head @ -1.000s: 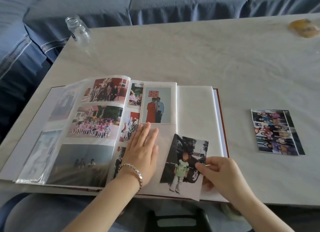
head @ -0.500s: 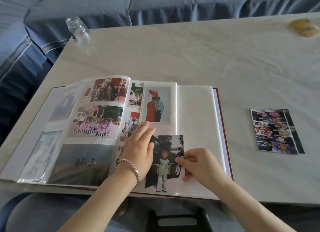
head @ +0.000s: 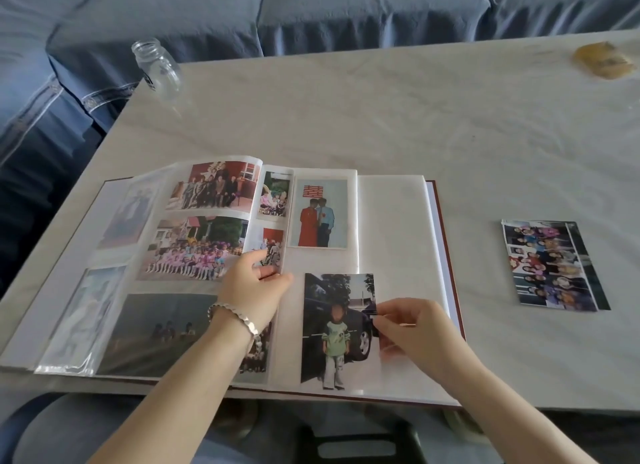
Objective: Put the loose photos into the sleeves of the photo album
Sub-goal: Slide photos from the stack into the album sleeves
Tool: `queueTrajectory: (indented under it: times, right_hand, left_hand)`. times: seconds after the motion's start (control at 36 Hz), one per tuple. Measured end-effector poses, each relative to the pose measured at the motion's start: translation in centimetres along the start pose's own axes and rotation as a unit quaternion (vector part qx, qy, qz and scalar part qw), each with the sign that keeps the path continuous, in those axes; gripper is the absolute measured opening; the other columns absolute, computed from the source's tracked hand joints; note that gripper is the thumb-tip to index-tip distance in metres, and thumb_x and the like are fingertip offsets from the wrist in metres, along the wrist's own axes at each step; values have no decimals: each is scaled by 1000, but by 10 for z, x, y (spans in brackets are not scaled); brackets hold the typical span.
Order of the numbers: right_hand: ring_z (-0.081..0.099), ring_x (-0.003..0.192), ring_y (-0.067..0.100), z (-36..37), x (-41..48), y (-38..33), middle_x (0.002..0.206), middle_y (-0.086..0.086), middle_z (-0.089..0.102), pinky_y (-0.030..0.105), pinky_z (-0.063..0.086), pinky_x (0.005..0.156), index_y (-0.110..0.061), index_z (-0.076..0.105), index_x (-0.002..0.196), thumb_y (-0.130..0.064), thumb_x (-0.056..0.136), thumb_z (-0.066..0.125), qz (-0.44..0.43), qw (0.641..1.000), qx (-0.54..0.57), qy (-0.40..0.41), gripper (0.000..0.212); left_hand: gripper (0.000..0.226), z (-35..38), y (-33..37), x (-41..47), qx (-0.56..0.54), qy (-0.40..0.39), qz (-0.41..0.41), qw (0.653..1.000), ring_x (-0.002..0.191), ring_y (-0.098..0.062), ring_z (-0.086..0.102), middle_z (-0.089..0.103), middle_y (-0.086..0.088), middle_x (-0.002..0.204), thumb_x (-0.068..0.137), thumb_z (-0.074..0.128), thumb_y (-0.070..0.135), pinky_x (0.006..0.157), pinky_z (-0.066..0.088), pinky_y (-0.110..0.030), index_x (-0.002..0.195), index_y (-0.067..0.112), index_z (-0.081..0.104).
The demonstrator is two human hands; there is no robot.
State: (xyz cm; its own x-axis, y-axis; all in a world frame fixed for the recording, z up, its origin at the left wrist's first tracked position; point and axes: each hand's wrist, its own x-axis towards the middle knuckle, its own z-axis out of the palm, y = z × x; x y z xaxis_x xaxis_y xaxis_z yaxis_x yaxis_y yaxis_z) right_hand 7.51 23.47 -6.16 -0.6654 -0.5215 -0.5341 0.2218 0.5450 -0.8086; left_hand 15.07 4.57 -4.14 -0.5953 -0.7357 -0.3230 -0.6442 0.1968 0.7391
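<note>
The child photo point(head: 337, 328) has slid left and now sits straight over the lower sleeve of the album point(head: 445, 256), so I think it is almost in. My right hand point(head: 412, 328) pinches its right edge. My left hand point(head: 254, 290) rests at the page edge, but I cannot tell if it grips. The shiny plastic hides how deep the photo is. More loose photos point(head: 550, 266) wait on the table point(head: 381, 117).

Single head-worn wide-angle view, facing forward and down, close above the open album point(head: 391, 221) in the lower frame.
</note>
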Motion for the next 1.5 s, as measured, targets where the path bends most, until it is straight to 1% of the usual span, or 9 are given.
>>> queueTrajectory:
  times: [0.11, 0.25, 0.56, 0.67, 0.78, 0.89, 0.97, 1.33, 1.5]
  right_hand:
    - [68, 66, 14, 1, -2, 0, 75, -3, 71, 26, 58, 68, -24, 66, 80, -9, 89, 59, -2, 1000, 1, 6, 19]
    - [69, 66, 15, 3, -2, 0, 76, -1, 71, 26, 58, 67, -21, 65, 82, -8, 88, 60, 3, 1000, 12, 14, 15]
    - [68, 60, 11, 4, -3, 1, 69, -2, 72, 20, 56, 62, -19, 68, 79, -6, 85, 64, 14, 999, 42, 31, 15]
    - [67, 61, 10, 10, -4, -1, 67, -2, 72, 21, 56, 63, -19, 69, 79, -8, 85, 65, 20, 998, 55, 30, 13]
    - [67, 63, 5, 19, -5, -6, 73, -4, 71, 16, 54, 60, -20, 69, 87, -11, 88, 61, -8, 1000, 7, 3, 12]
    - [68, 65, 10, 15, -3, -17, 72, 0, 72, 18, 55, 62, -21, 68, 78, -14, 90, 59, 32, 998, 44, -37, 17]
    - [65, 59, 6, 12, -3, -22, 70, 0, 72, 16, 53, 56, -17, 69, 77, -22, 88, 62, 72, 991, 100, -50, 14]
    - [65, 54, 8, 21, 2, -13, 63, -1, 70, 17, 50, 51, -13, 68, 74, -21, 77, 74, 33, 998, 49, 39, 11]
    - [67, 58, 12, 18, 4, -10, 60, -1, 70, 19, 54, 56, -13, 69, 70, -22, 79, 73, 28, 999, 21, 28, 14]
  left_hand:
    - [26, -6, 4, 2, 41, -30, 9, 999, 103, -21, 59, 64, -2, 104, 86, 63, 13, 82, 44, -26, 112, 10, 63]
    - [36, -12, 4, 4, 81, -46, 11, 996, 115, -21, 55, 59, -9, 126, 89, 59, 13, 94, 40, -27, 124, 4, 58]
    - [26, -12, 0, -9, 75, -60, 40, 995, 92, -6, 51, 64, 1, 104, 92, 54, 17, 75, 38, -10, 113, 6, 65]
    - [13, -10, -4, -10, -23, -75, -30, 996, 92, -33, 65, 69, -13, 95, 91, 56, 13, 77, 56, -37, 90, 19, 67]
    - [16, -9, -5, -12, -67, -69, -59, 994, 88, -39, 66, 68, -24, 91, 92, 56, 13, 73, 57, -42, 85, 24, 65]
    - [14, -9, -9, -12, -126, -66, -82, 986, 62, -19, 61, 67, -14, 75, 92, 55, 12, 61, 58, -32, 100, 11, 67]
    - [16, -8, -9, -14, -165, -73, -90, 980, 52, -8, 64, 68, -1, 67, 92, 53, 8, 47, 54, -21, 85, 17, 65]
    - [16, -7, -11, -12, -135, -71, -84, 985, 74, -27, 62, 65, -17, 79, 92, 54, 11, 61, 57, -29, 83, 21, 63]
    - [11, -4, -12, -12, -108, -56, -77, 990, 71, -21, 60, 65, -7, 75, 92, 56, 16, 75, 56, -40, 92, 21, 66]
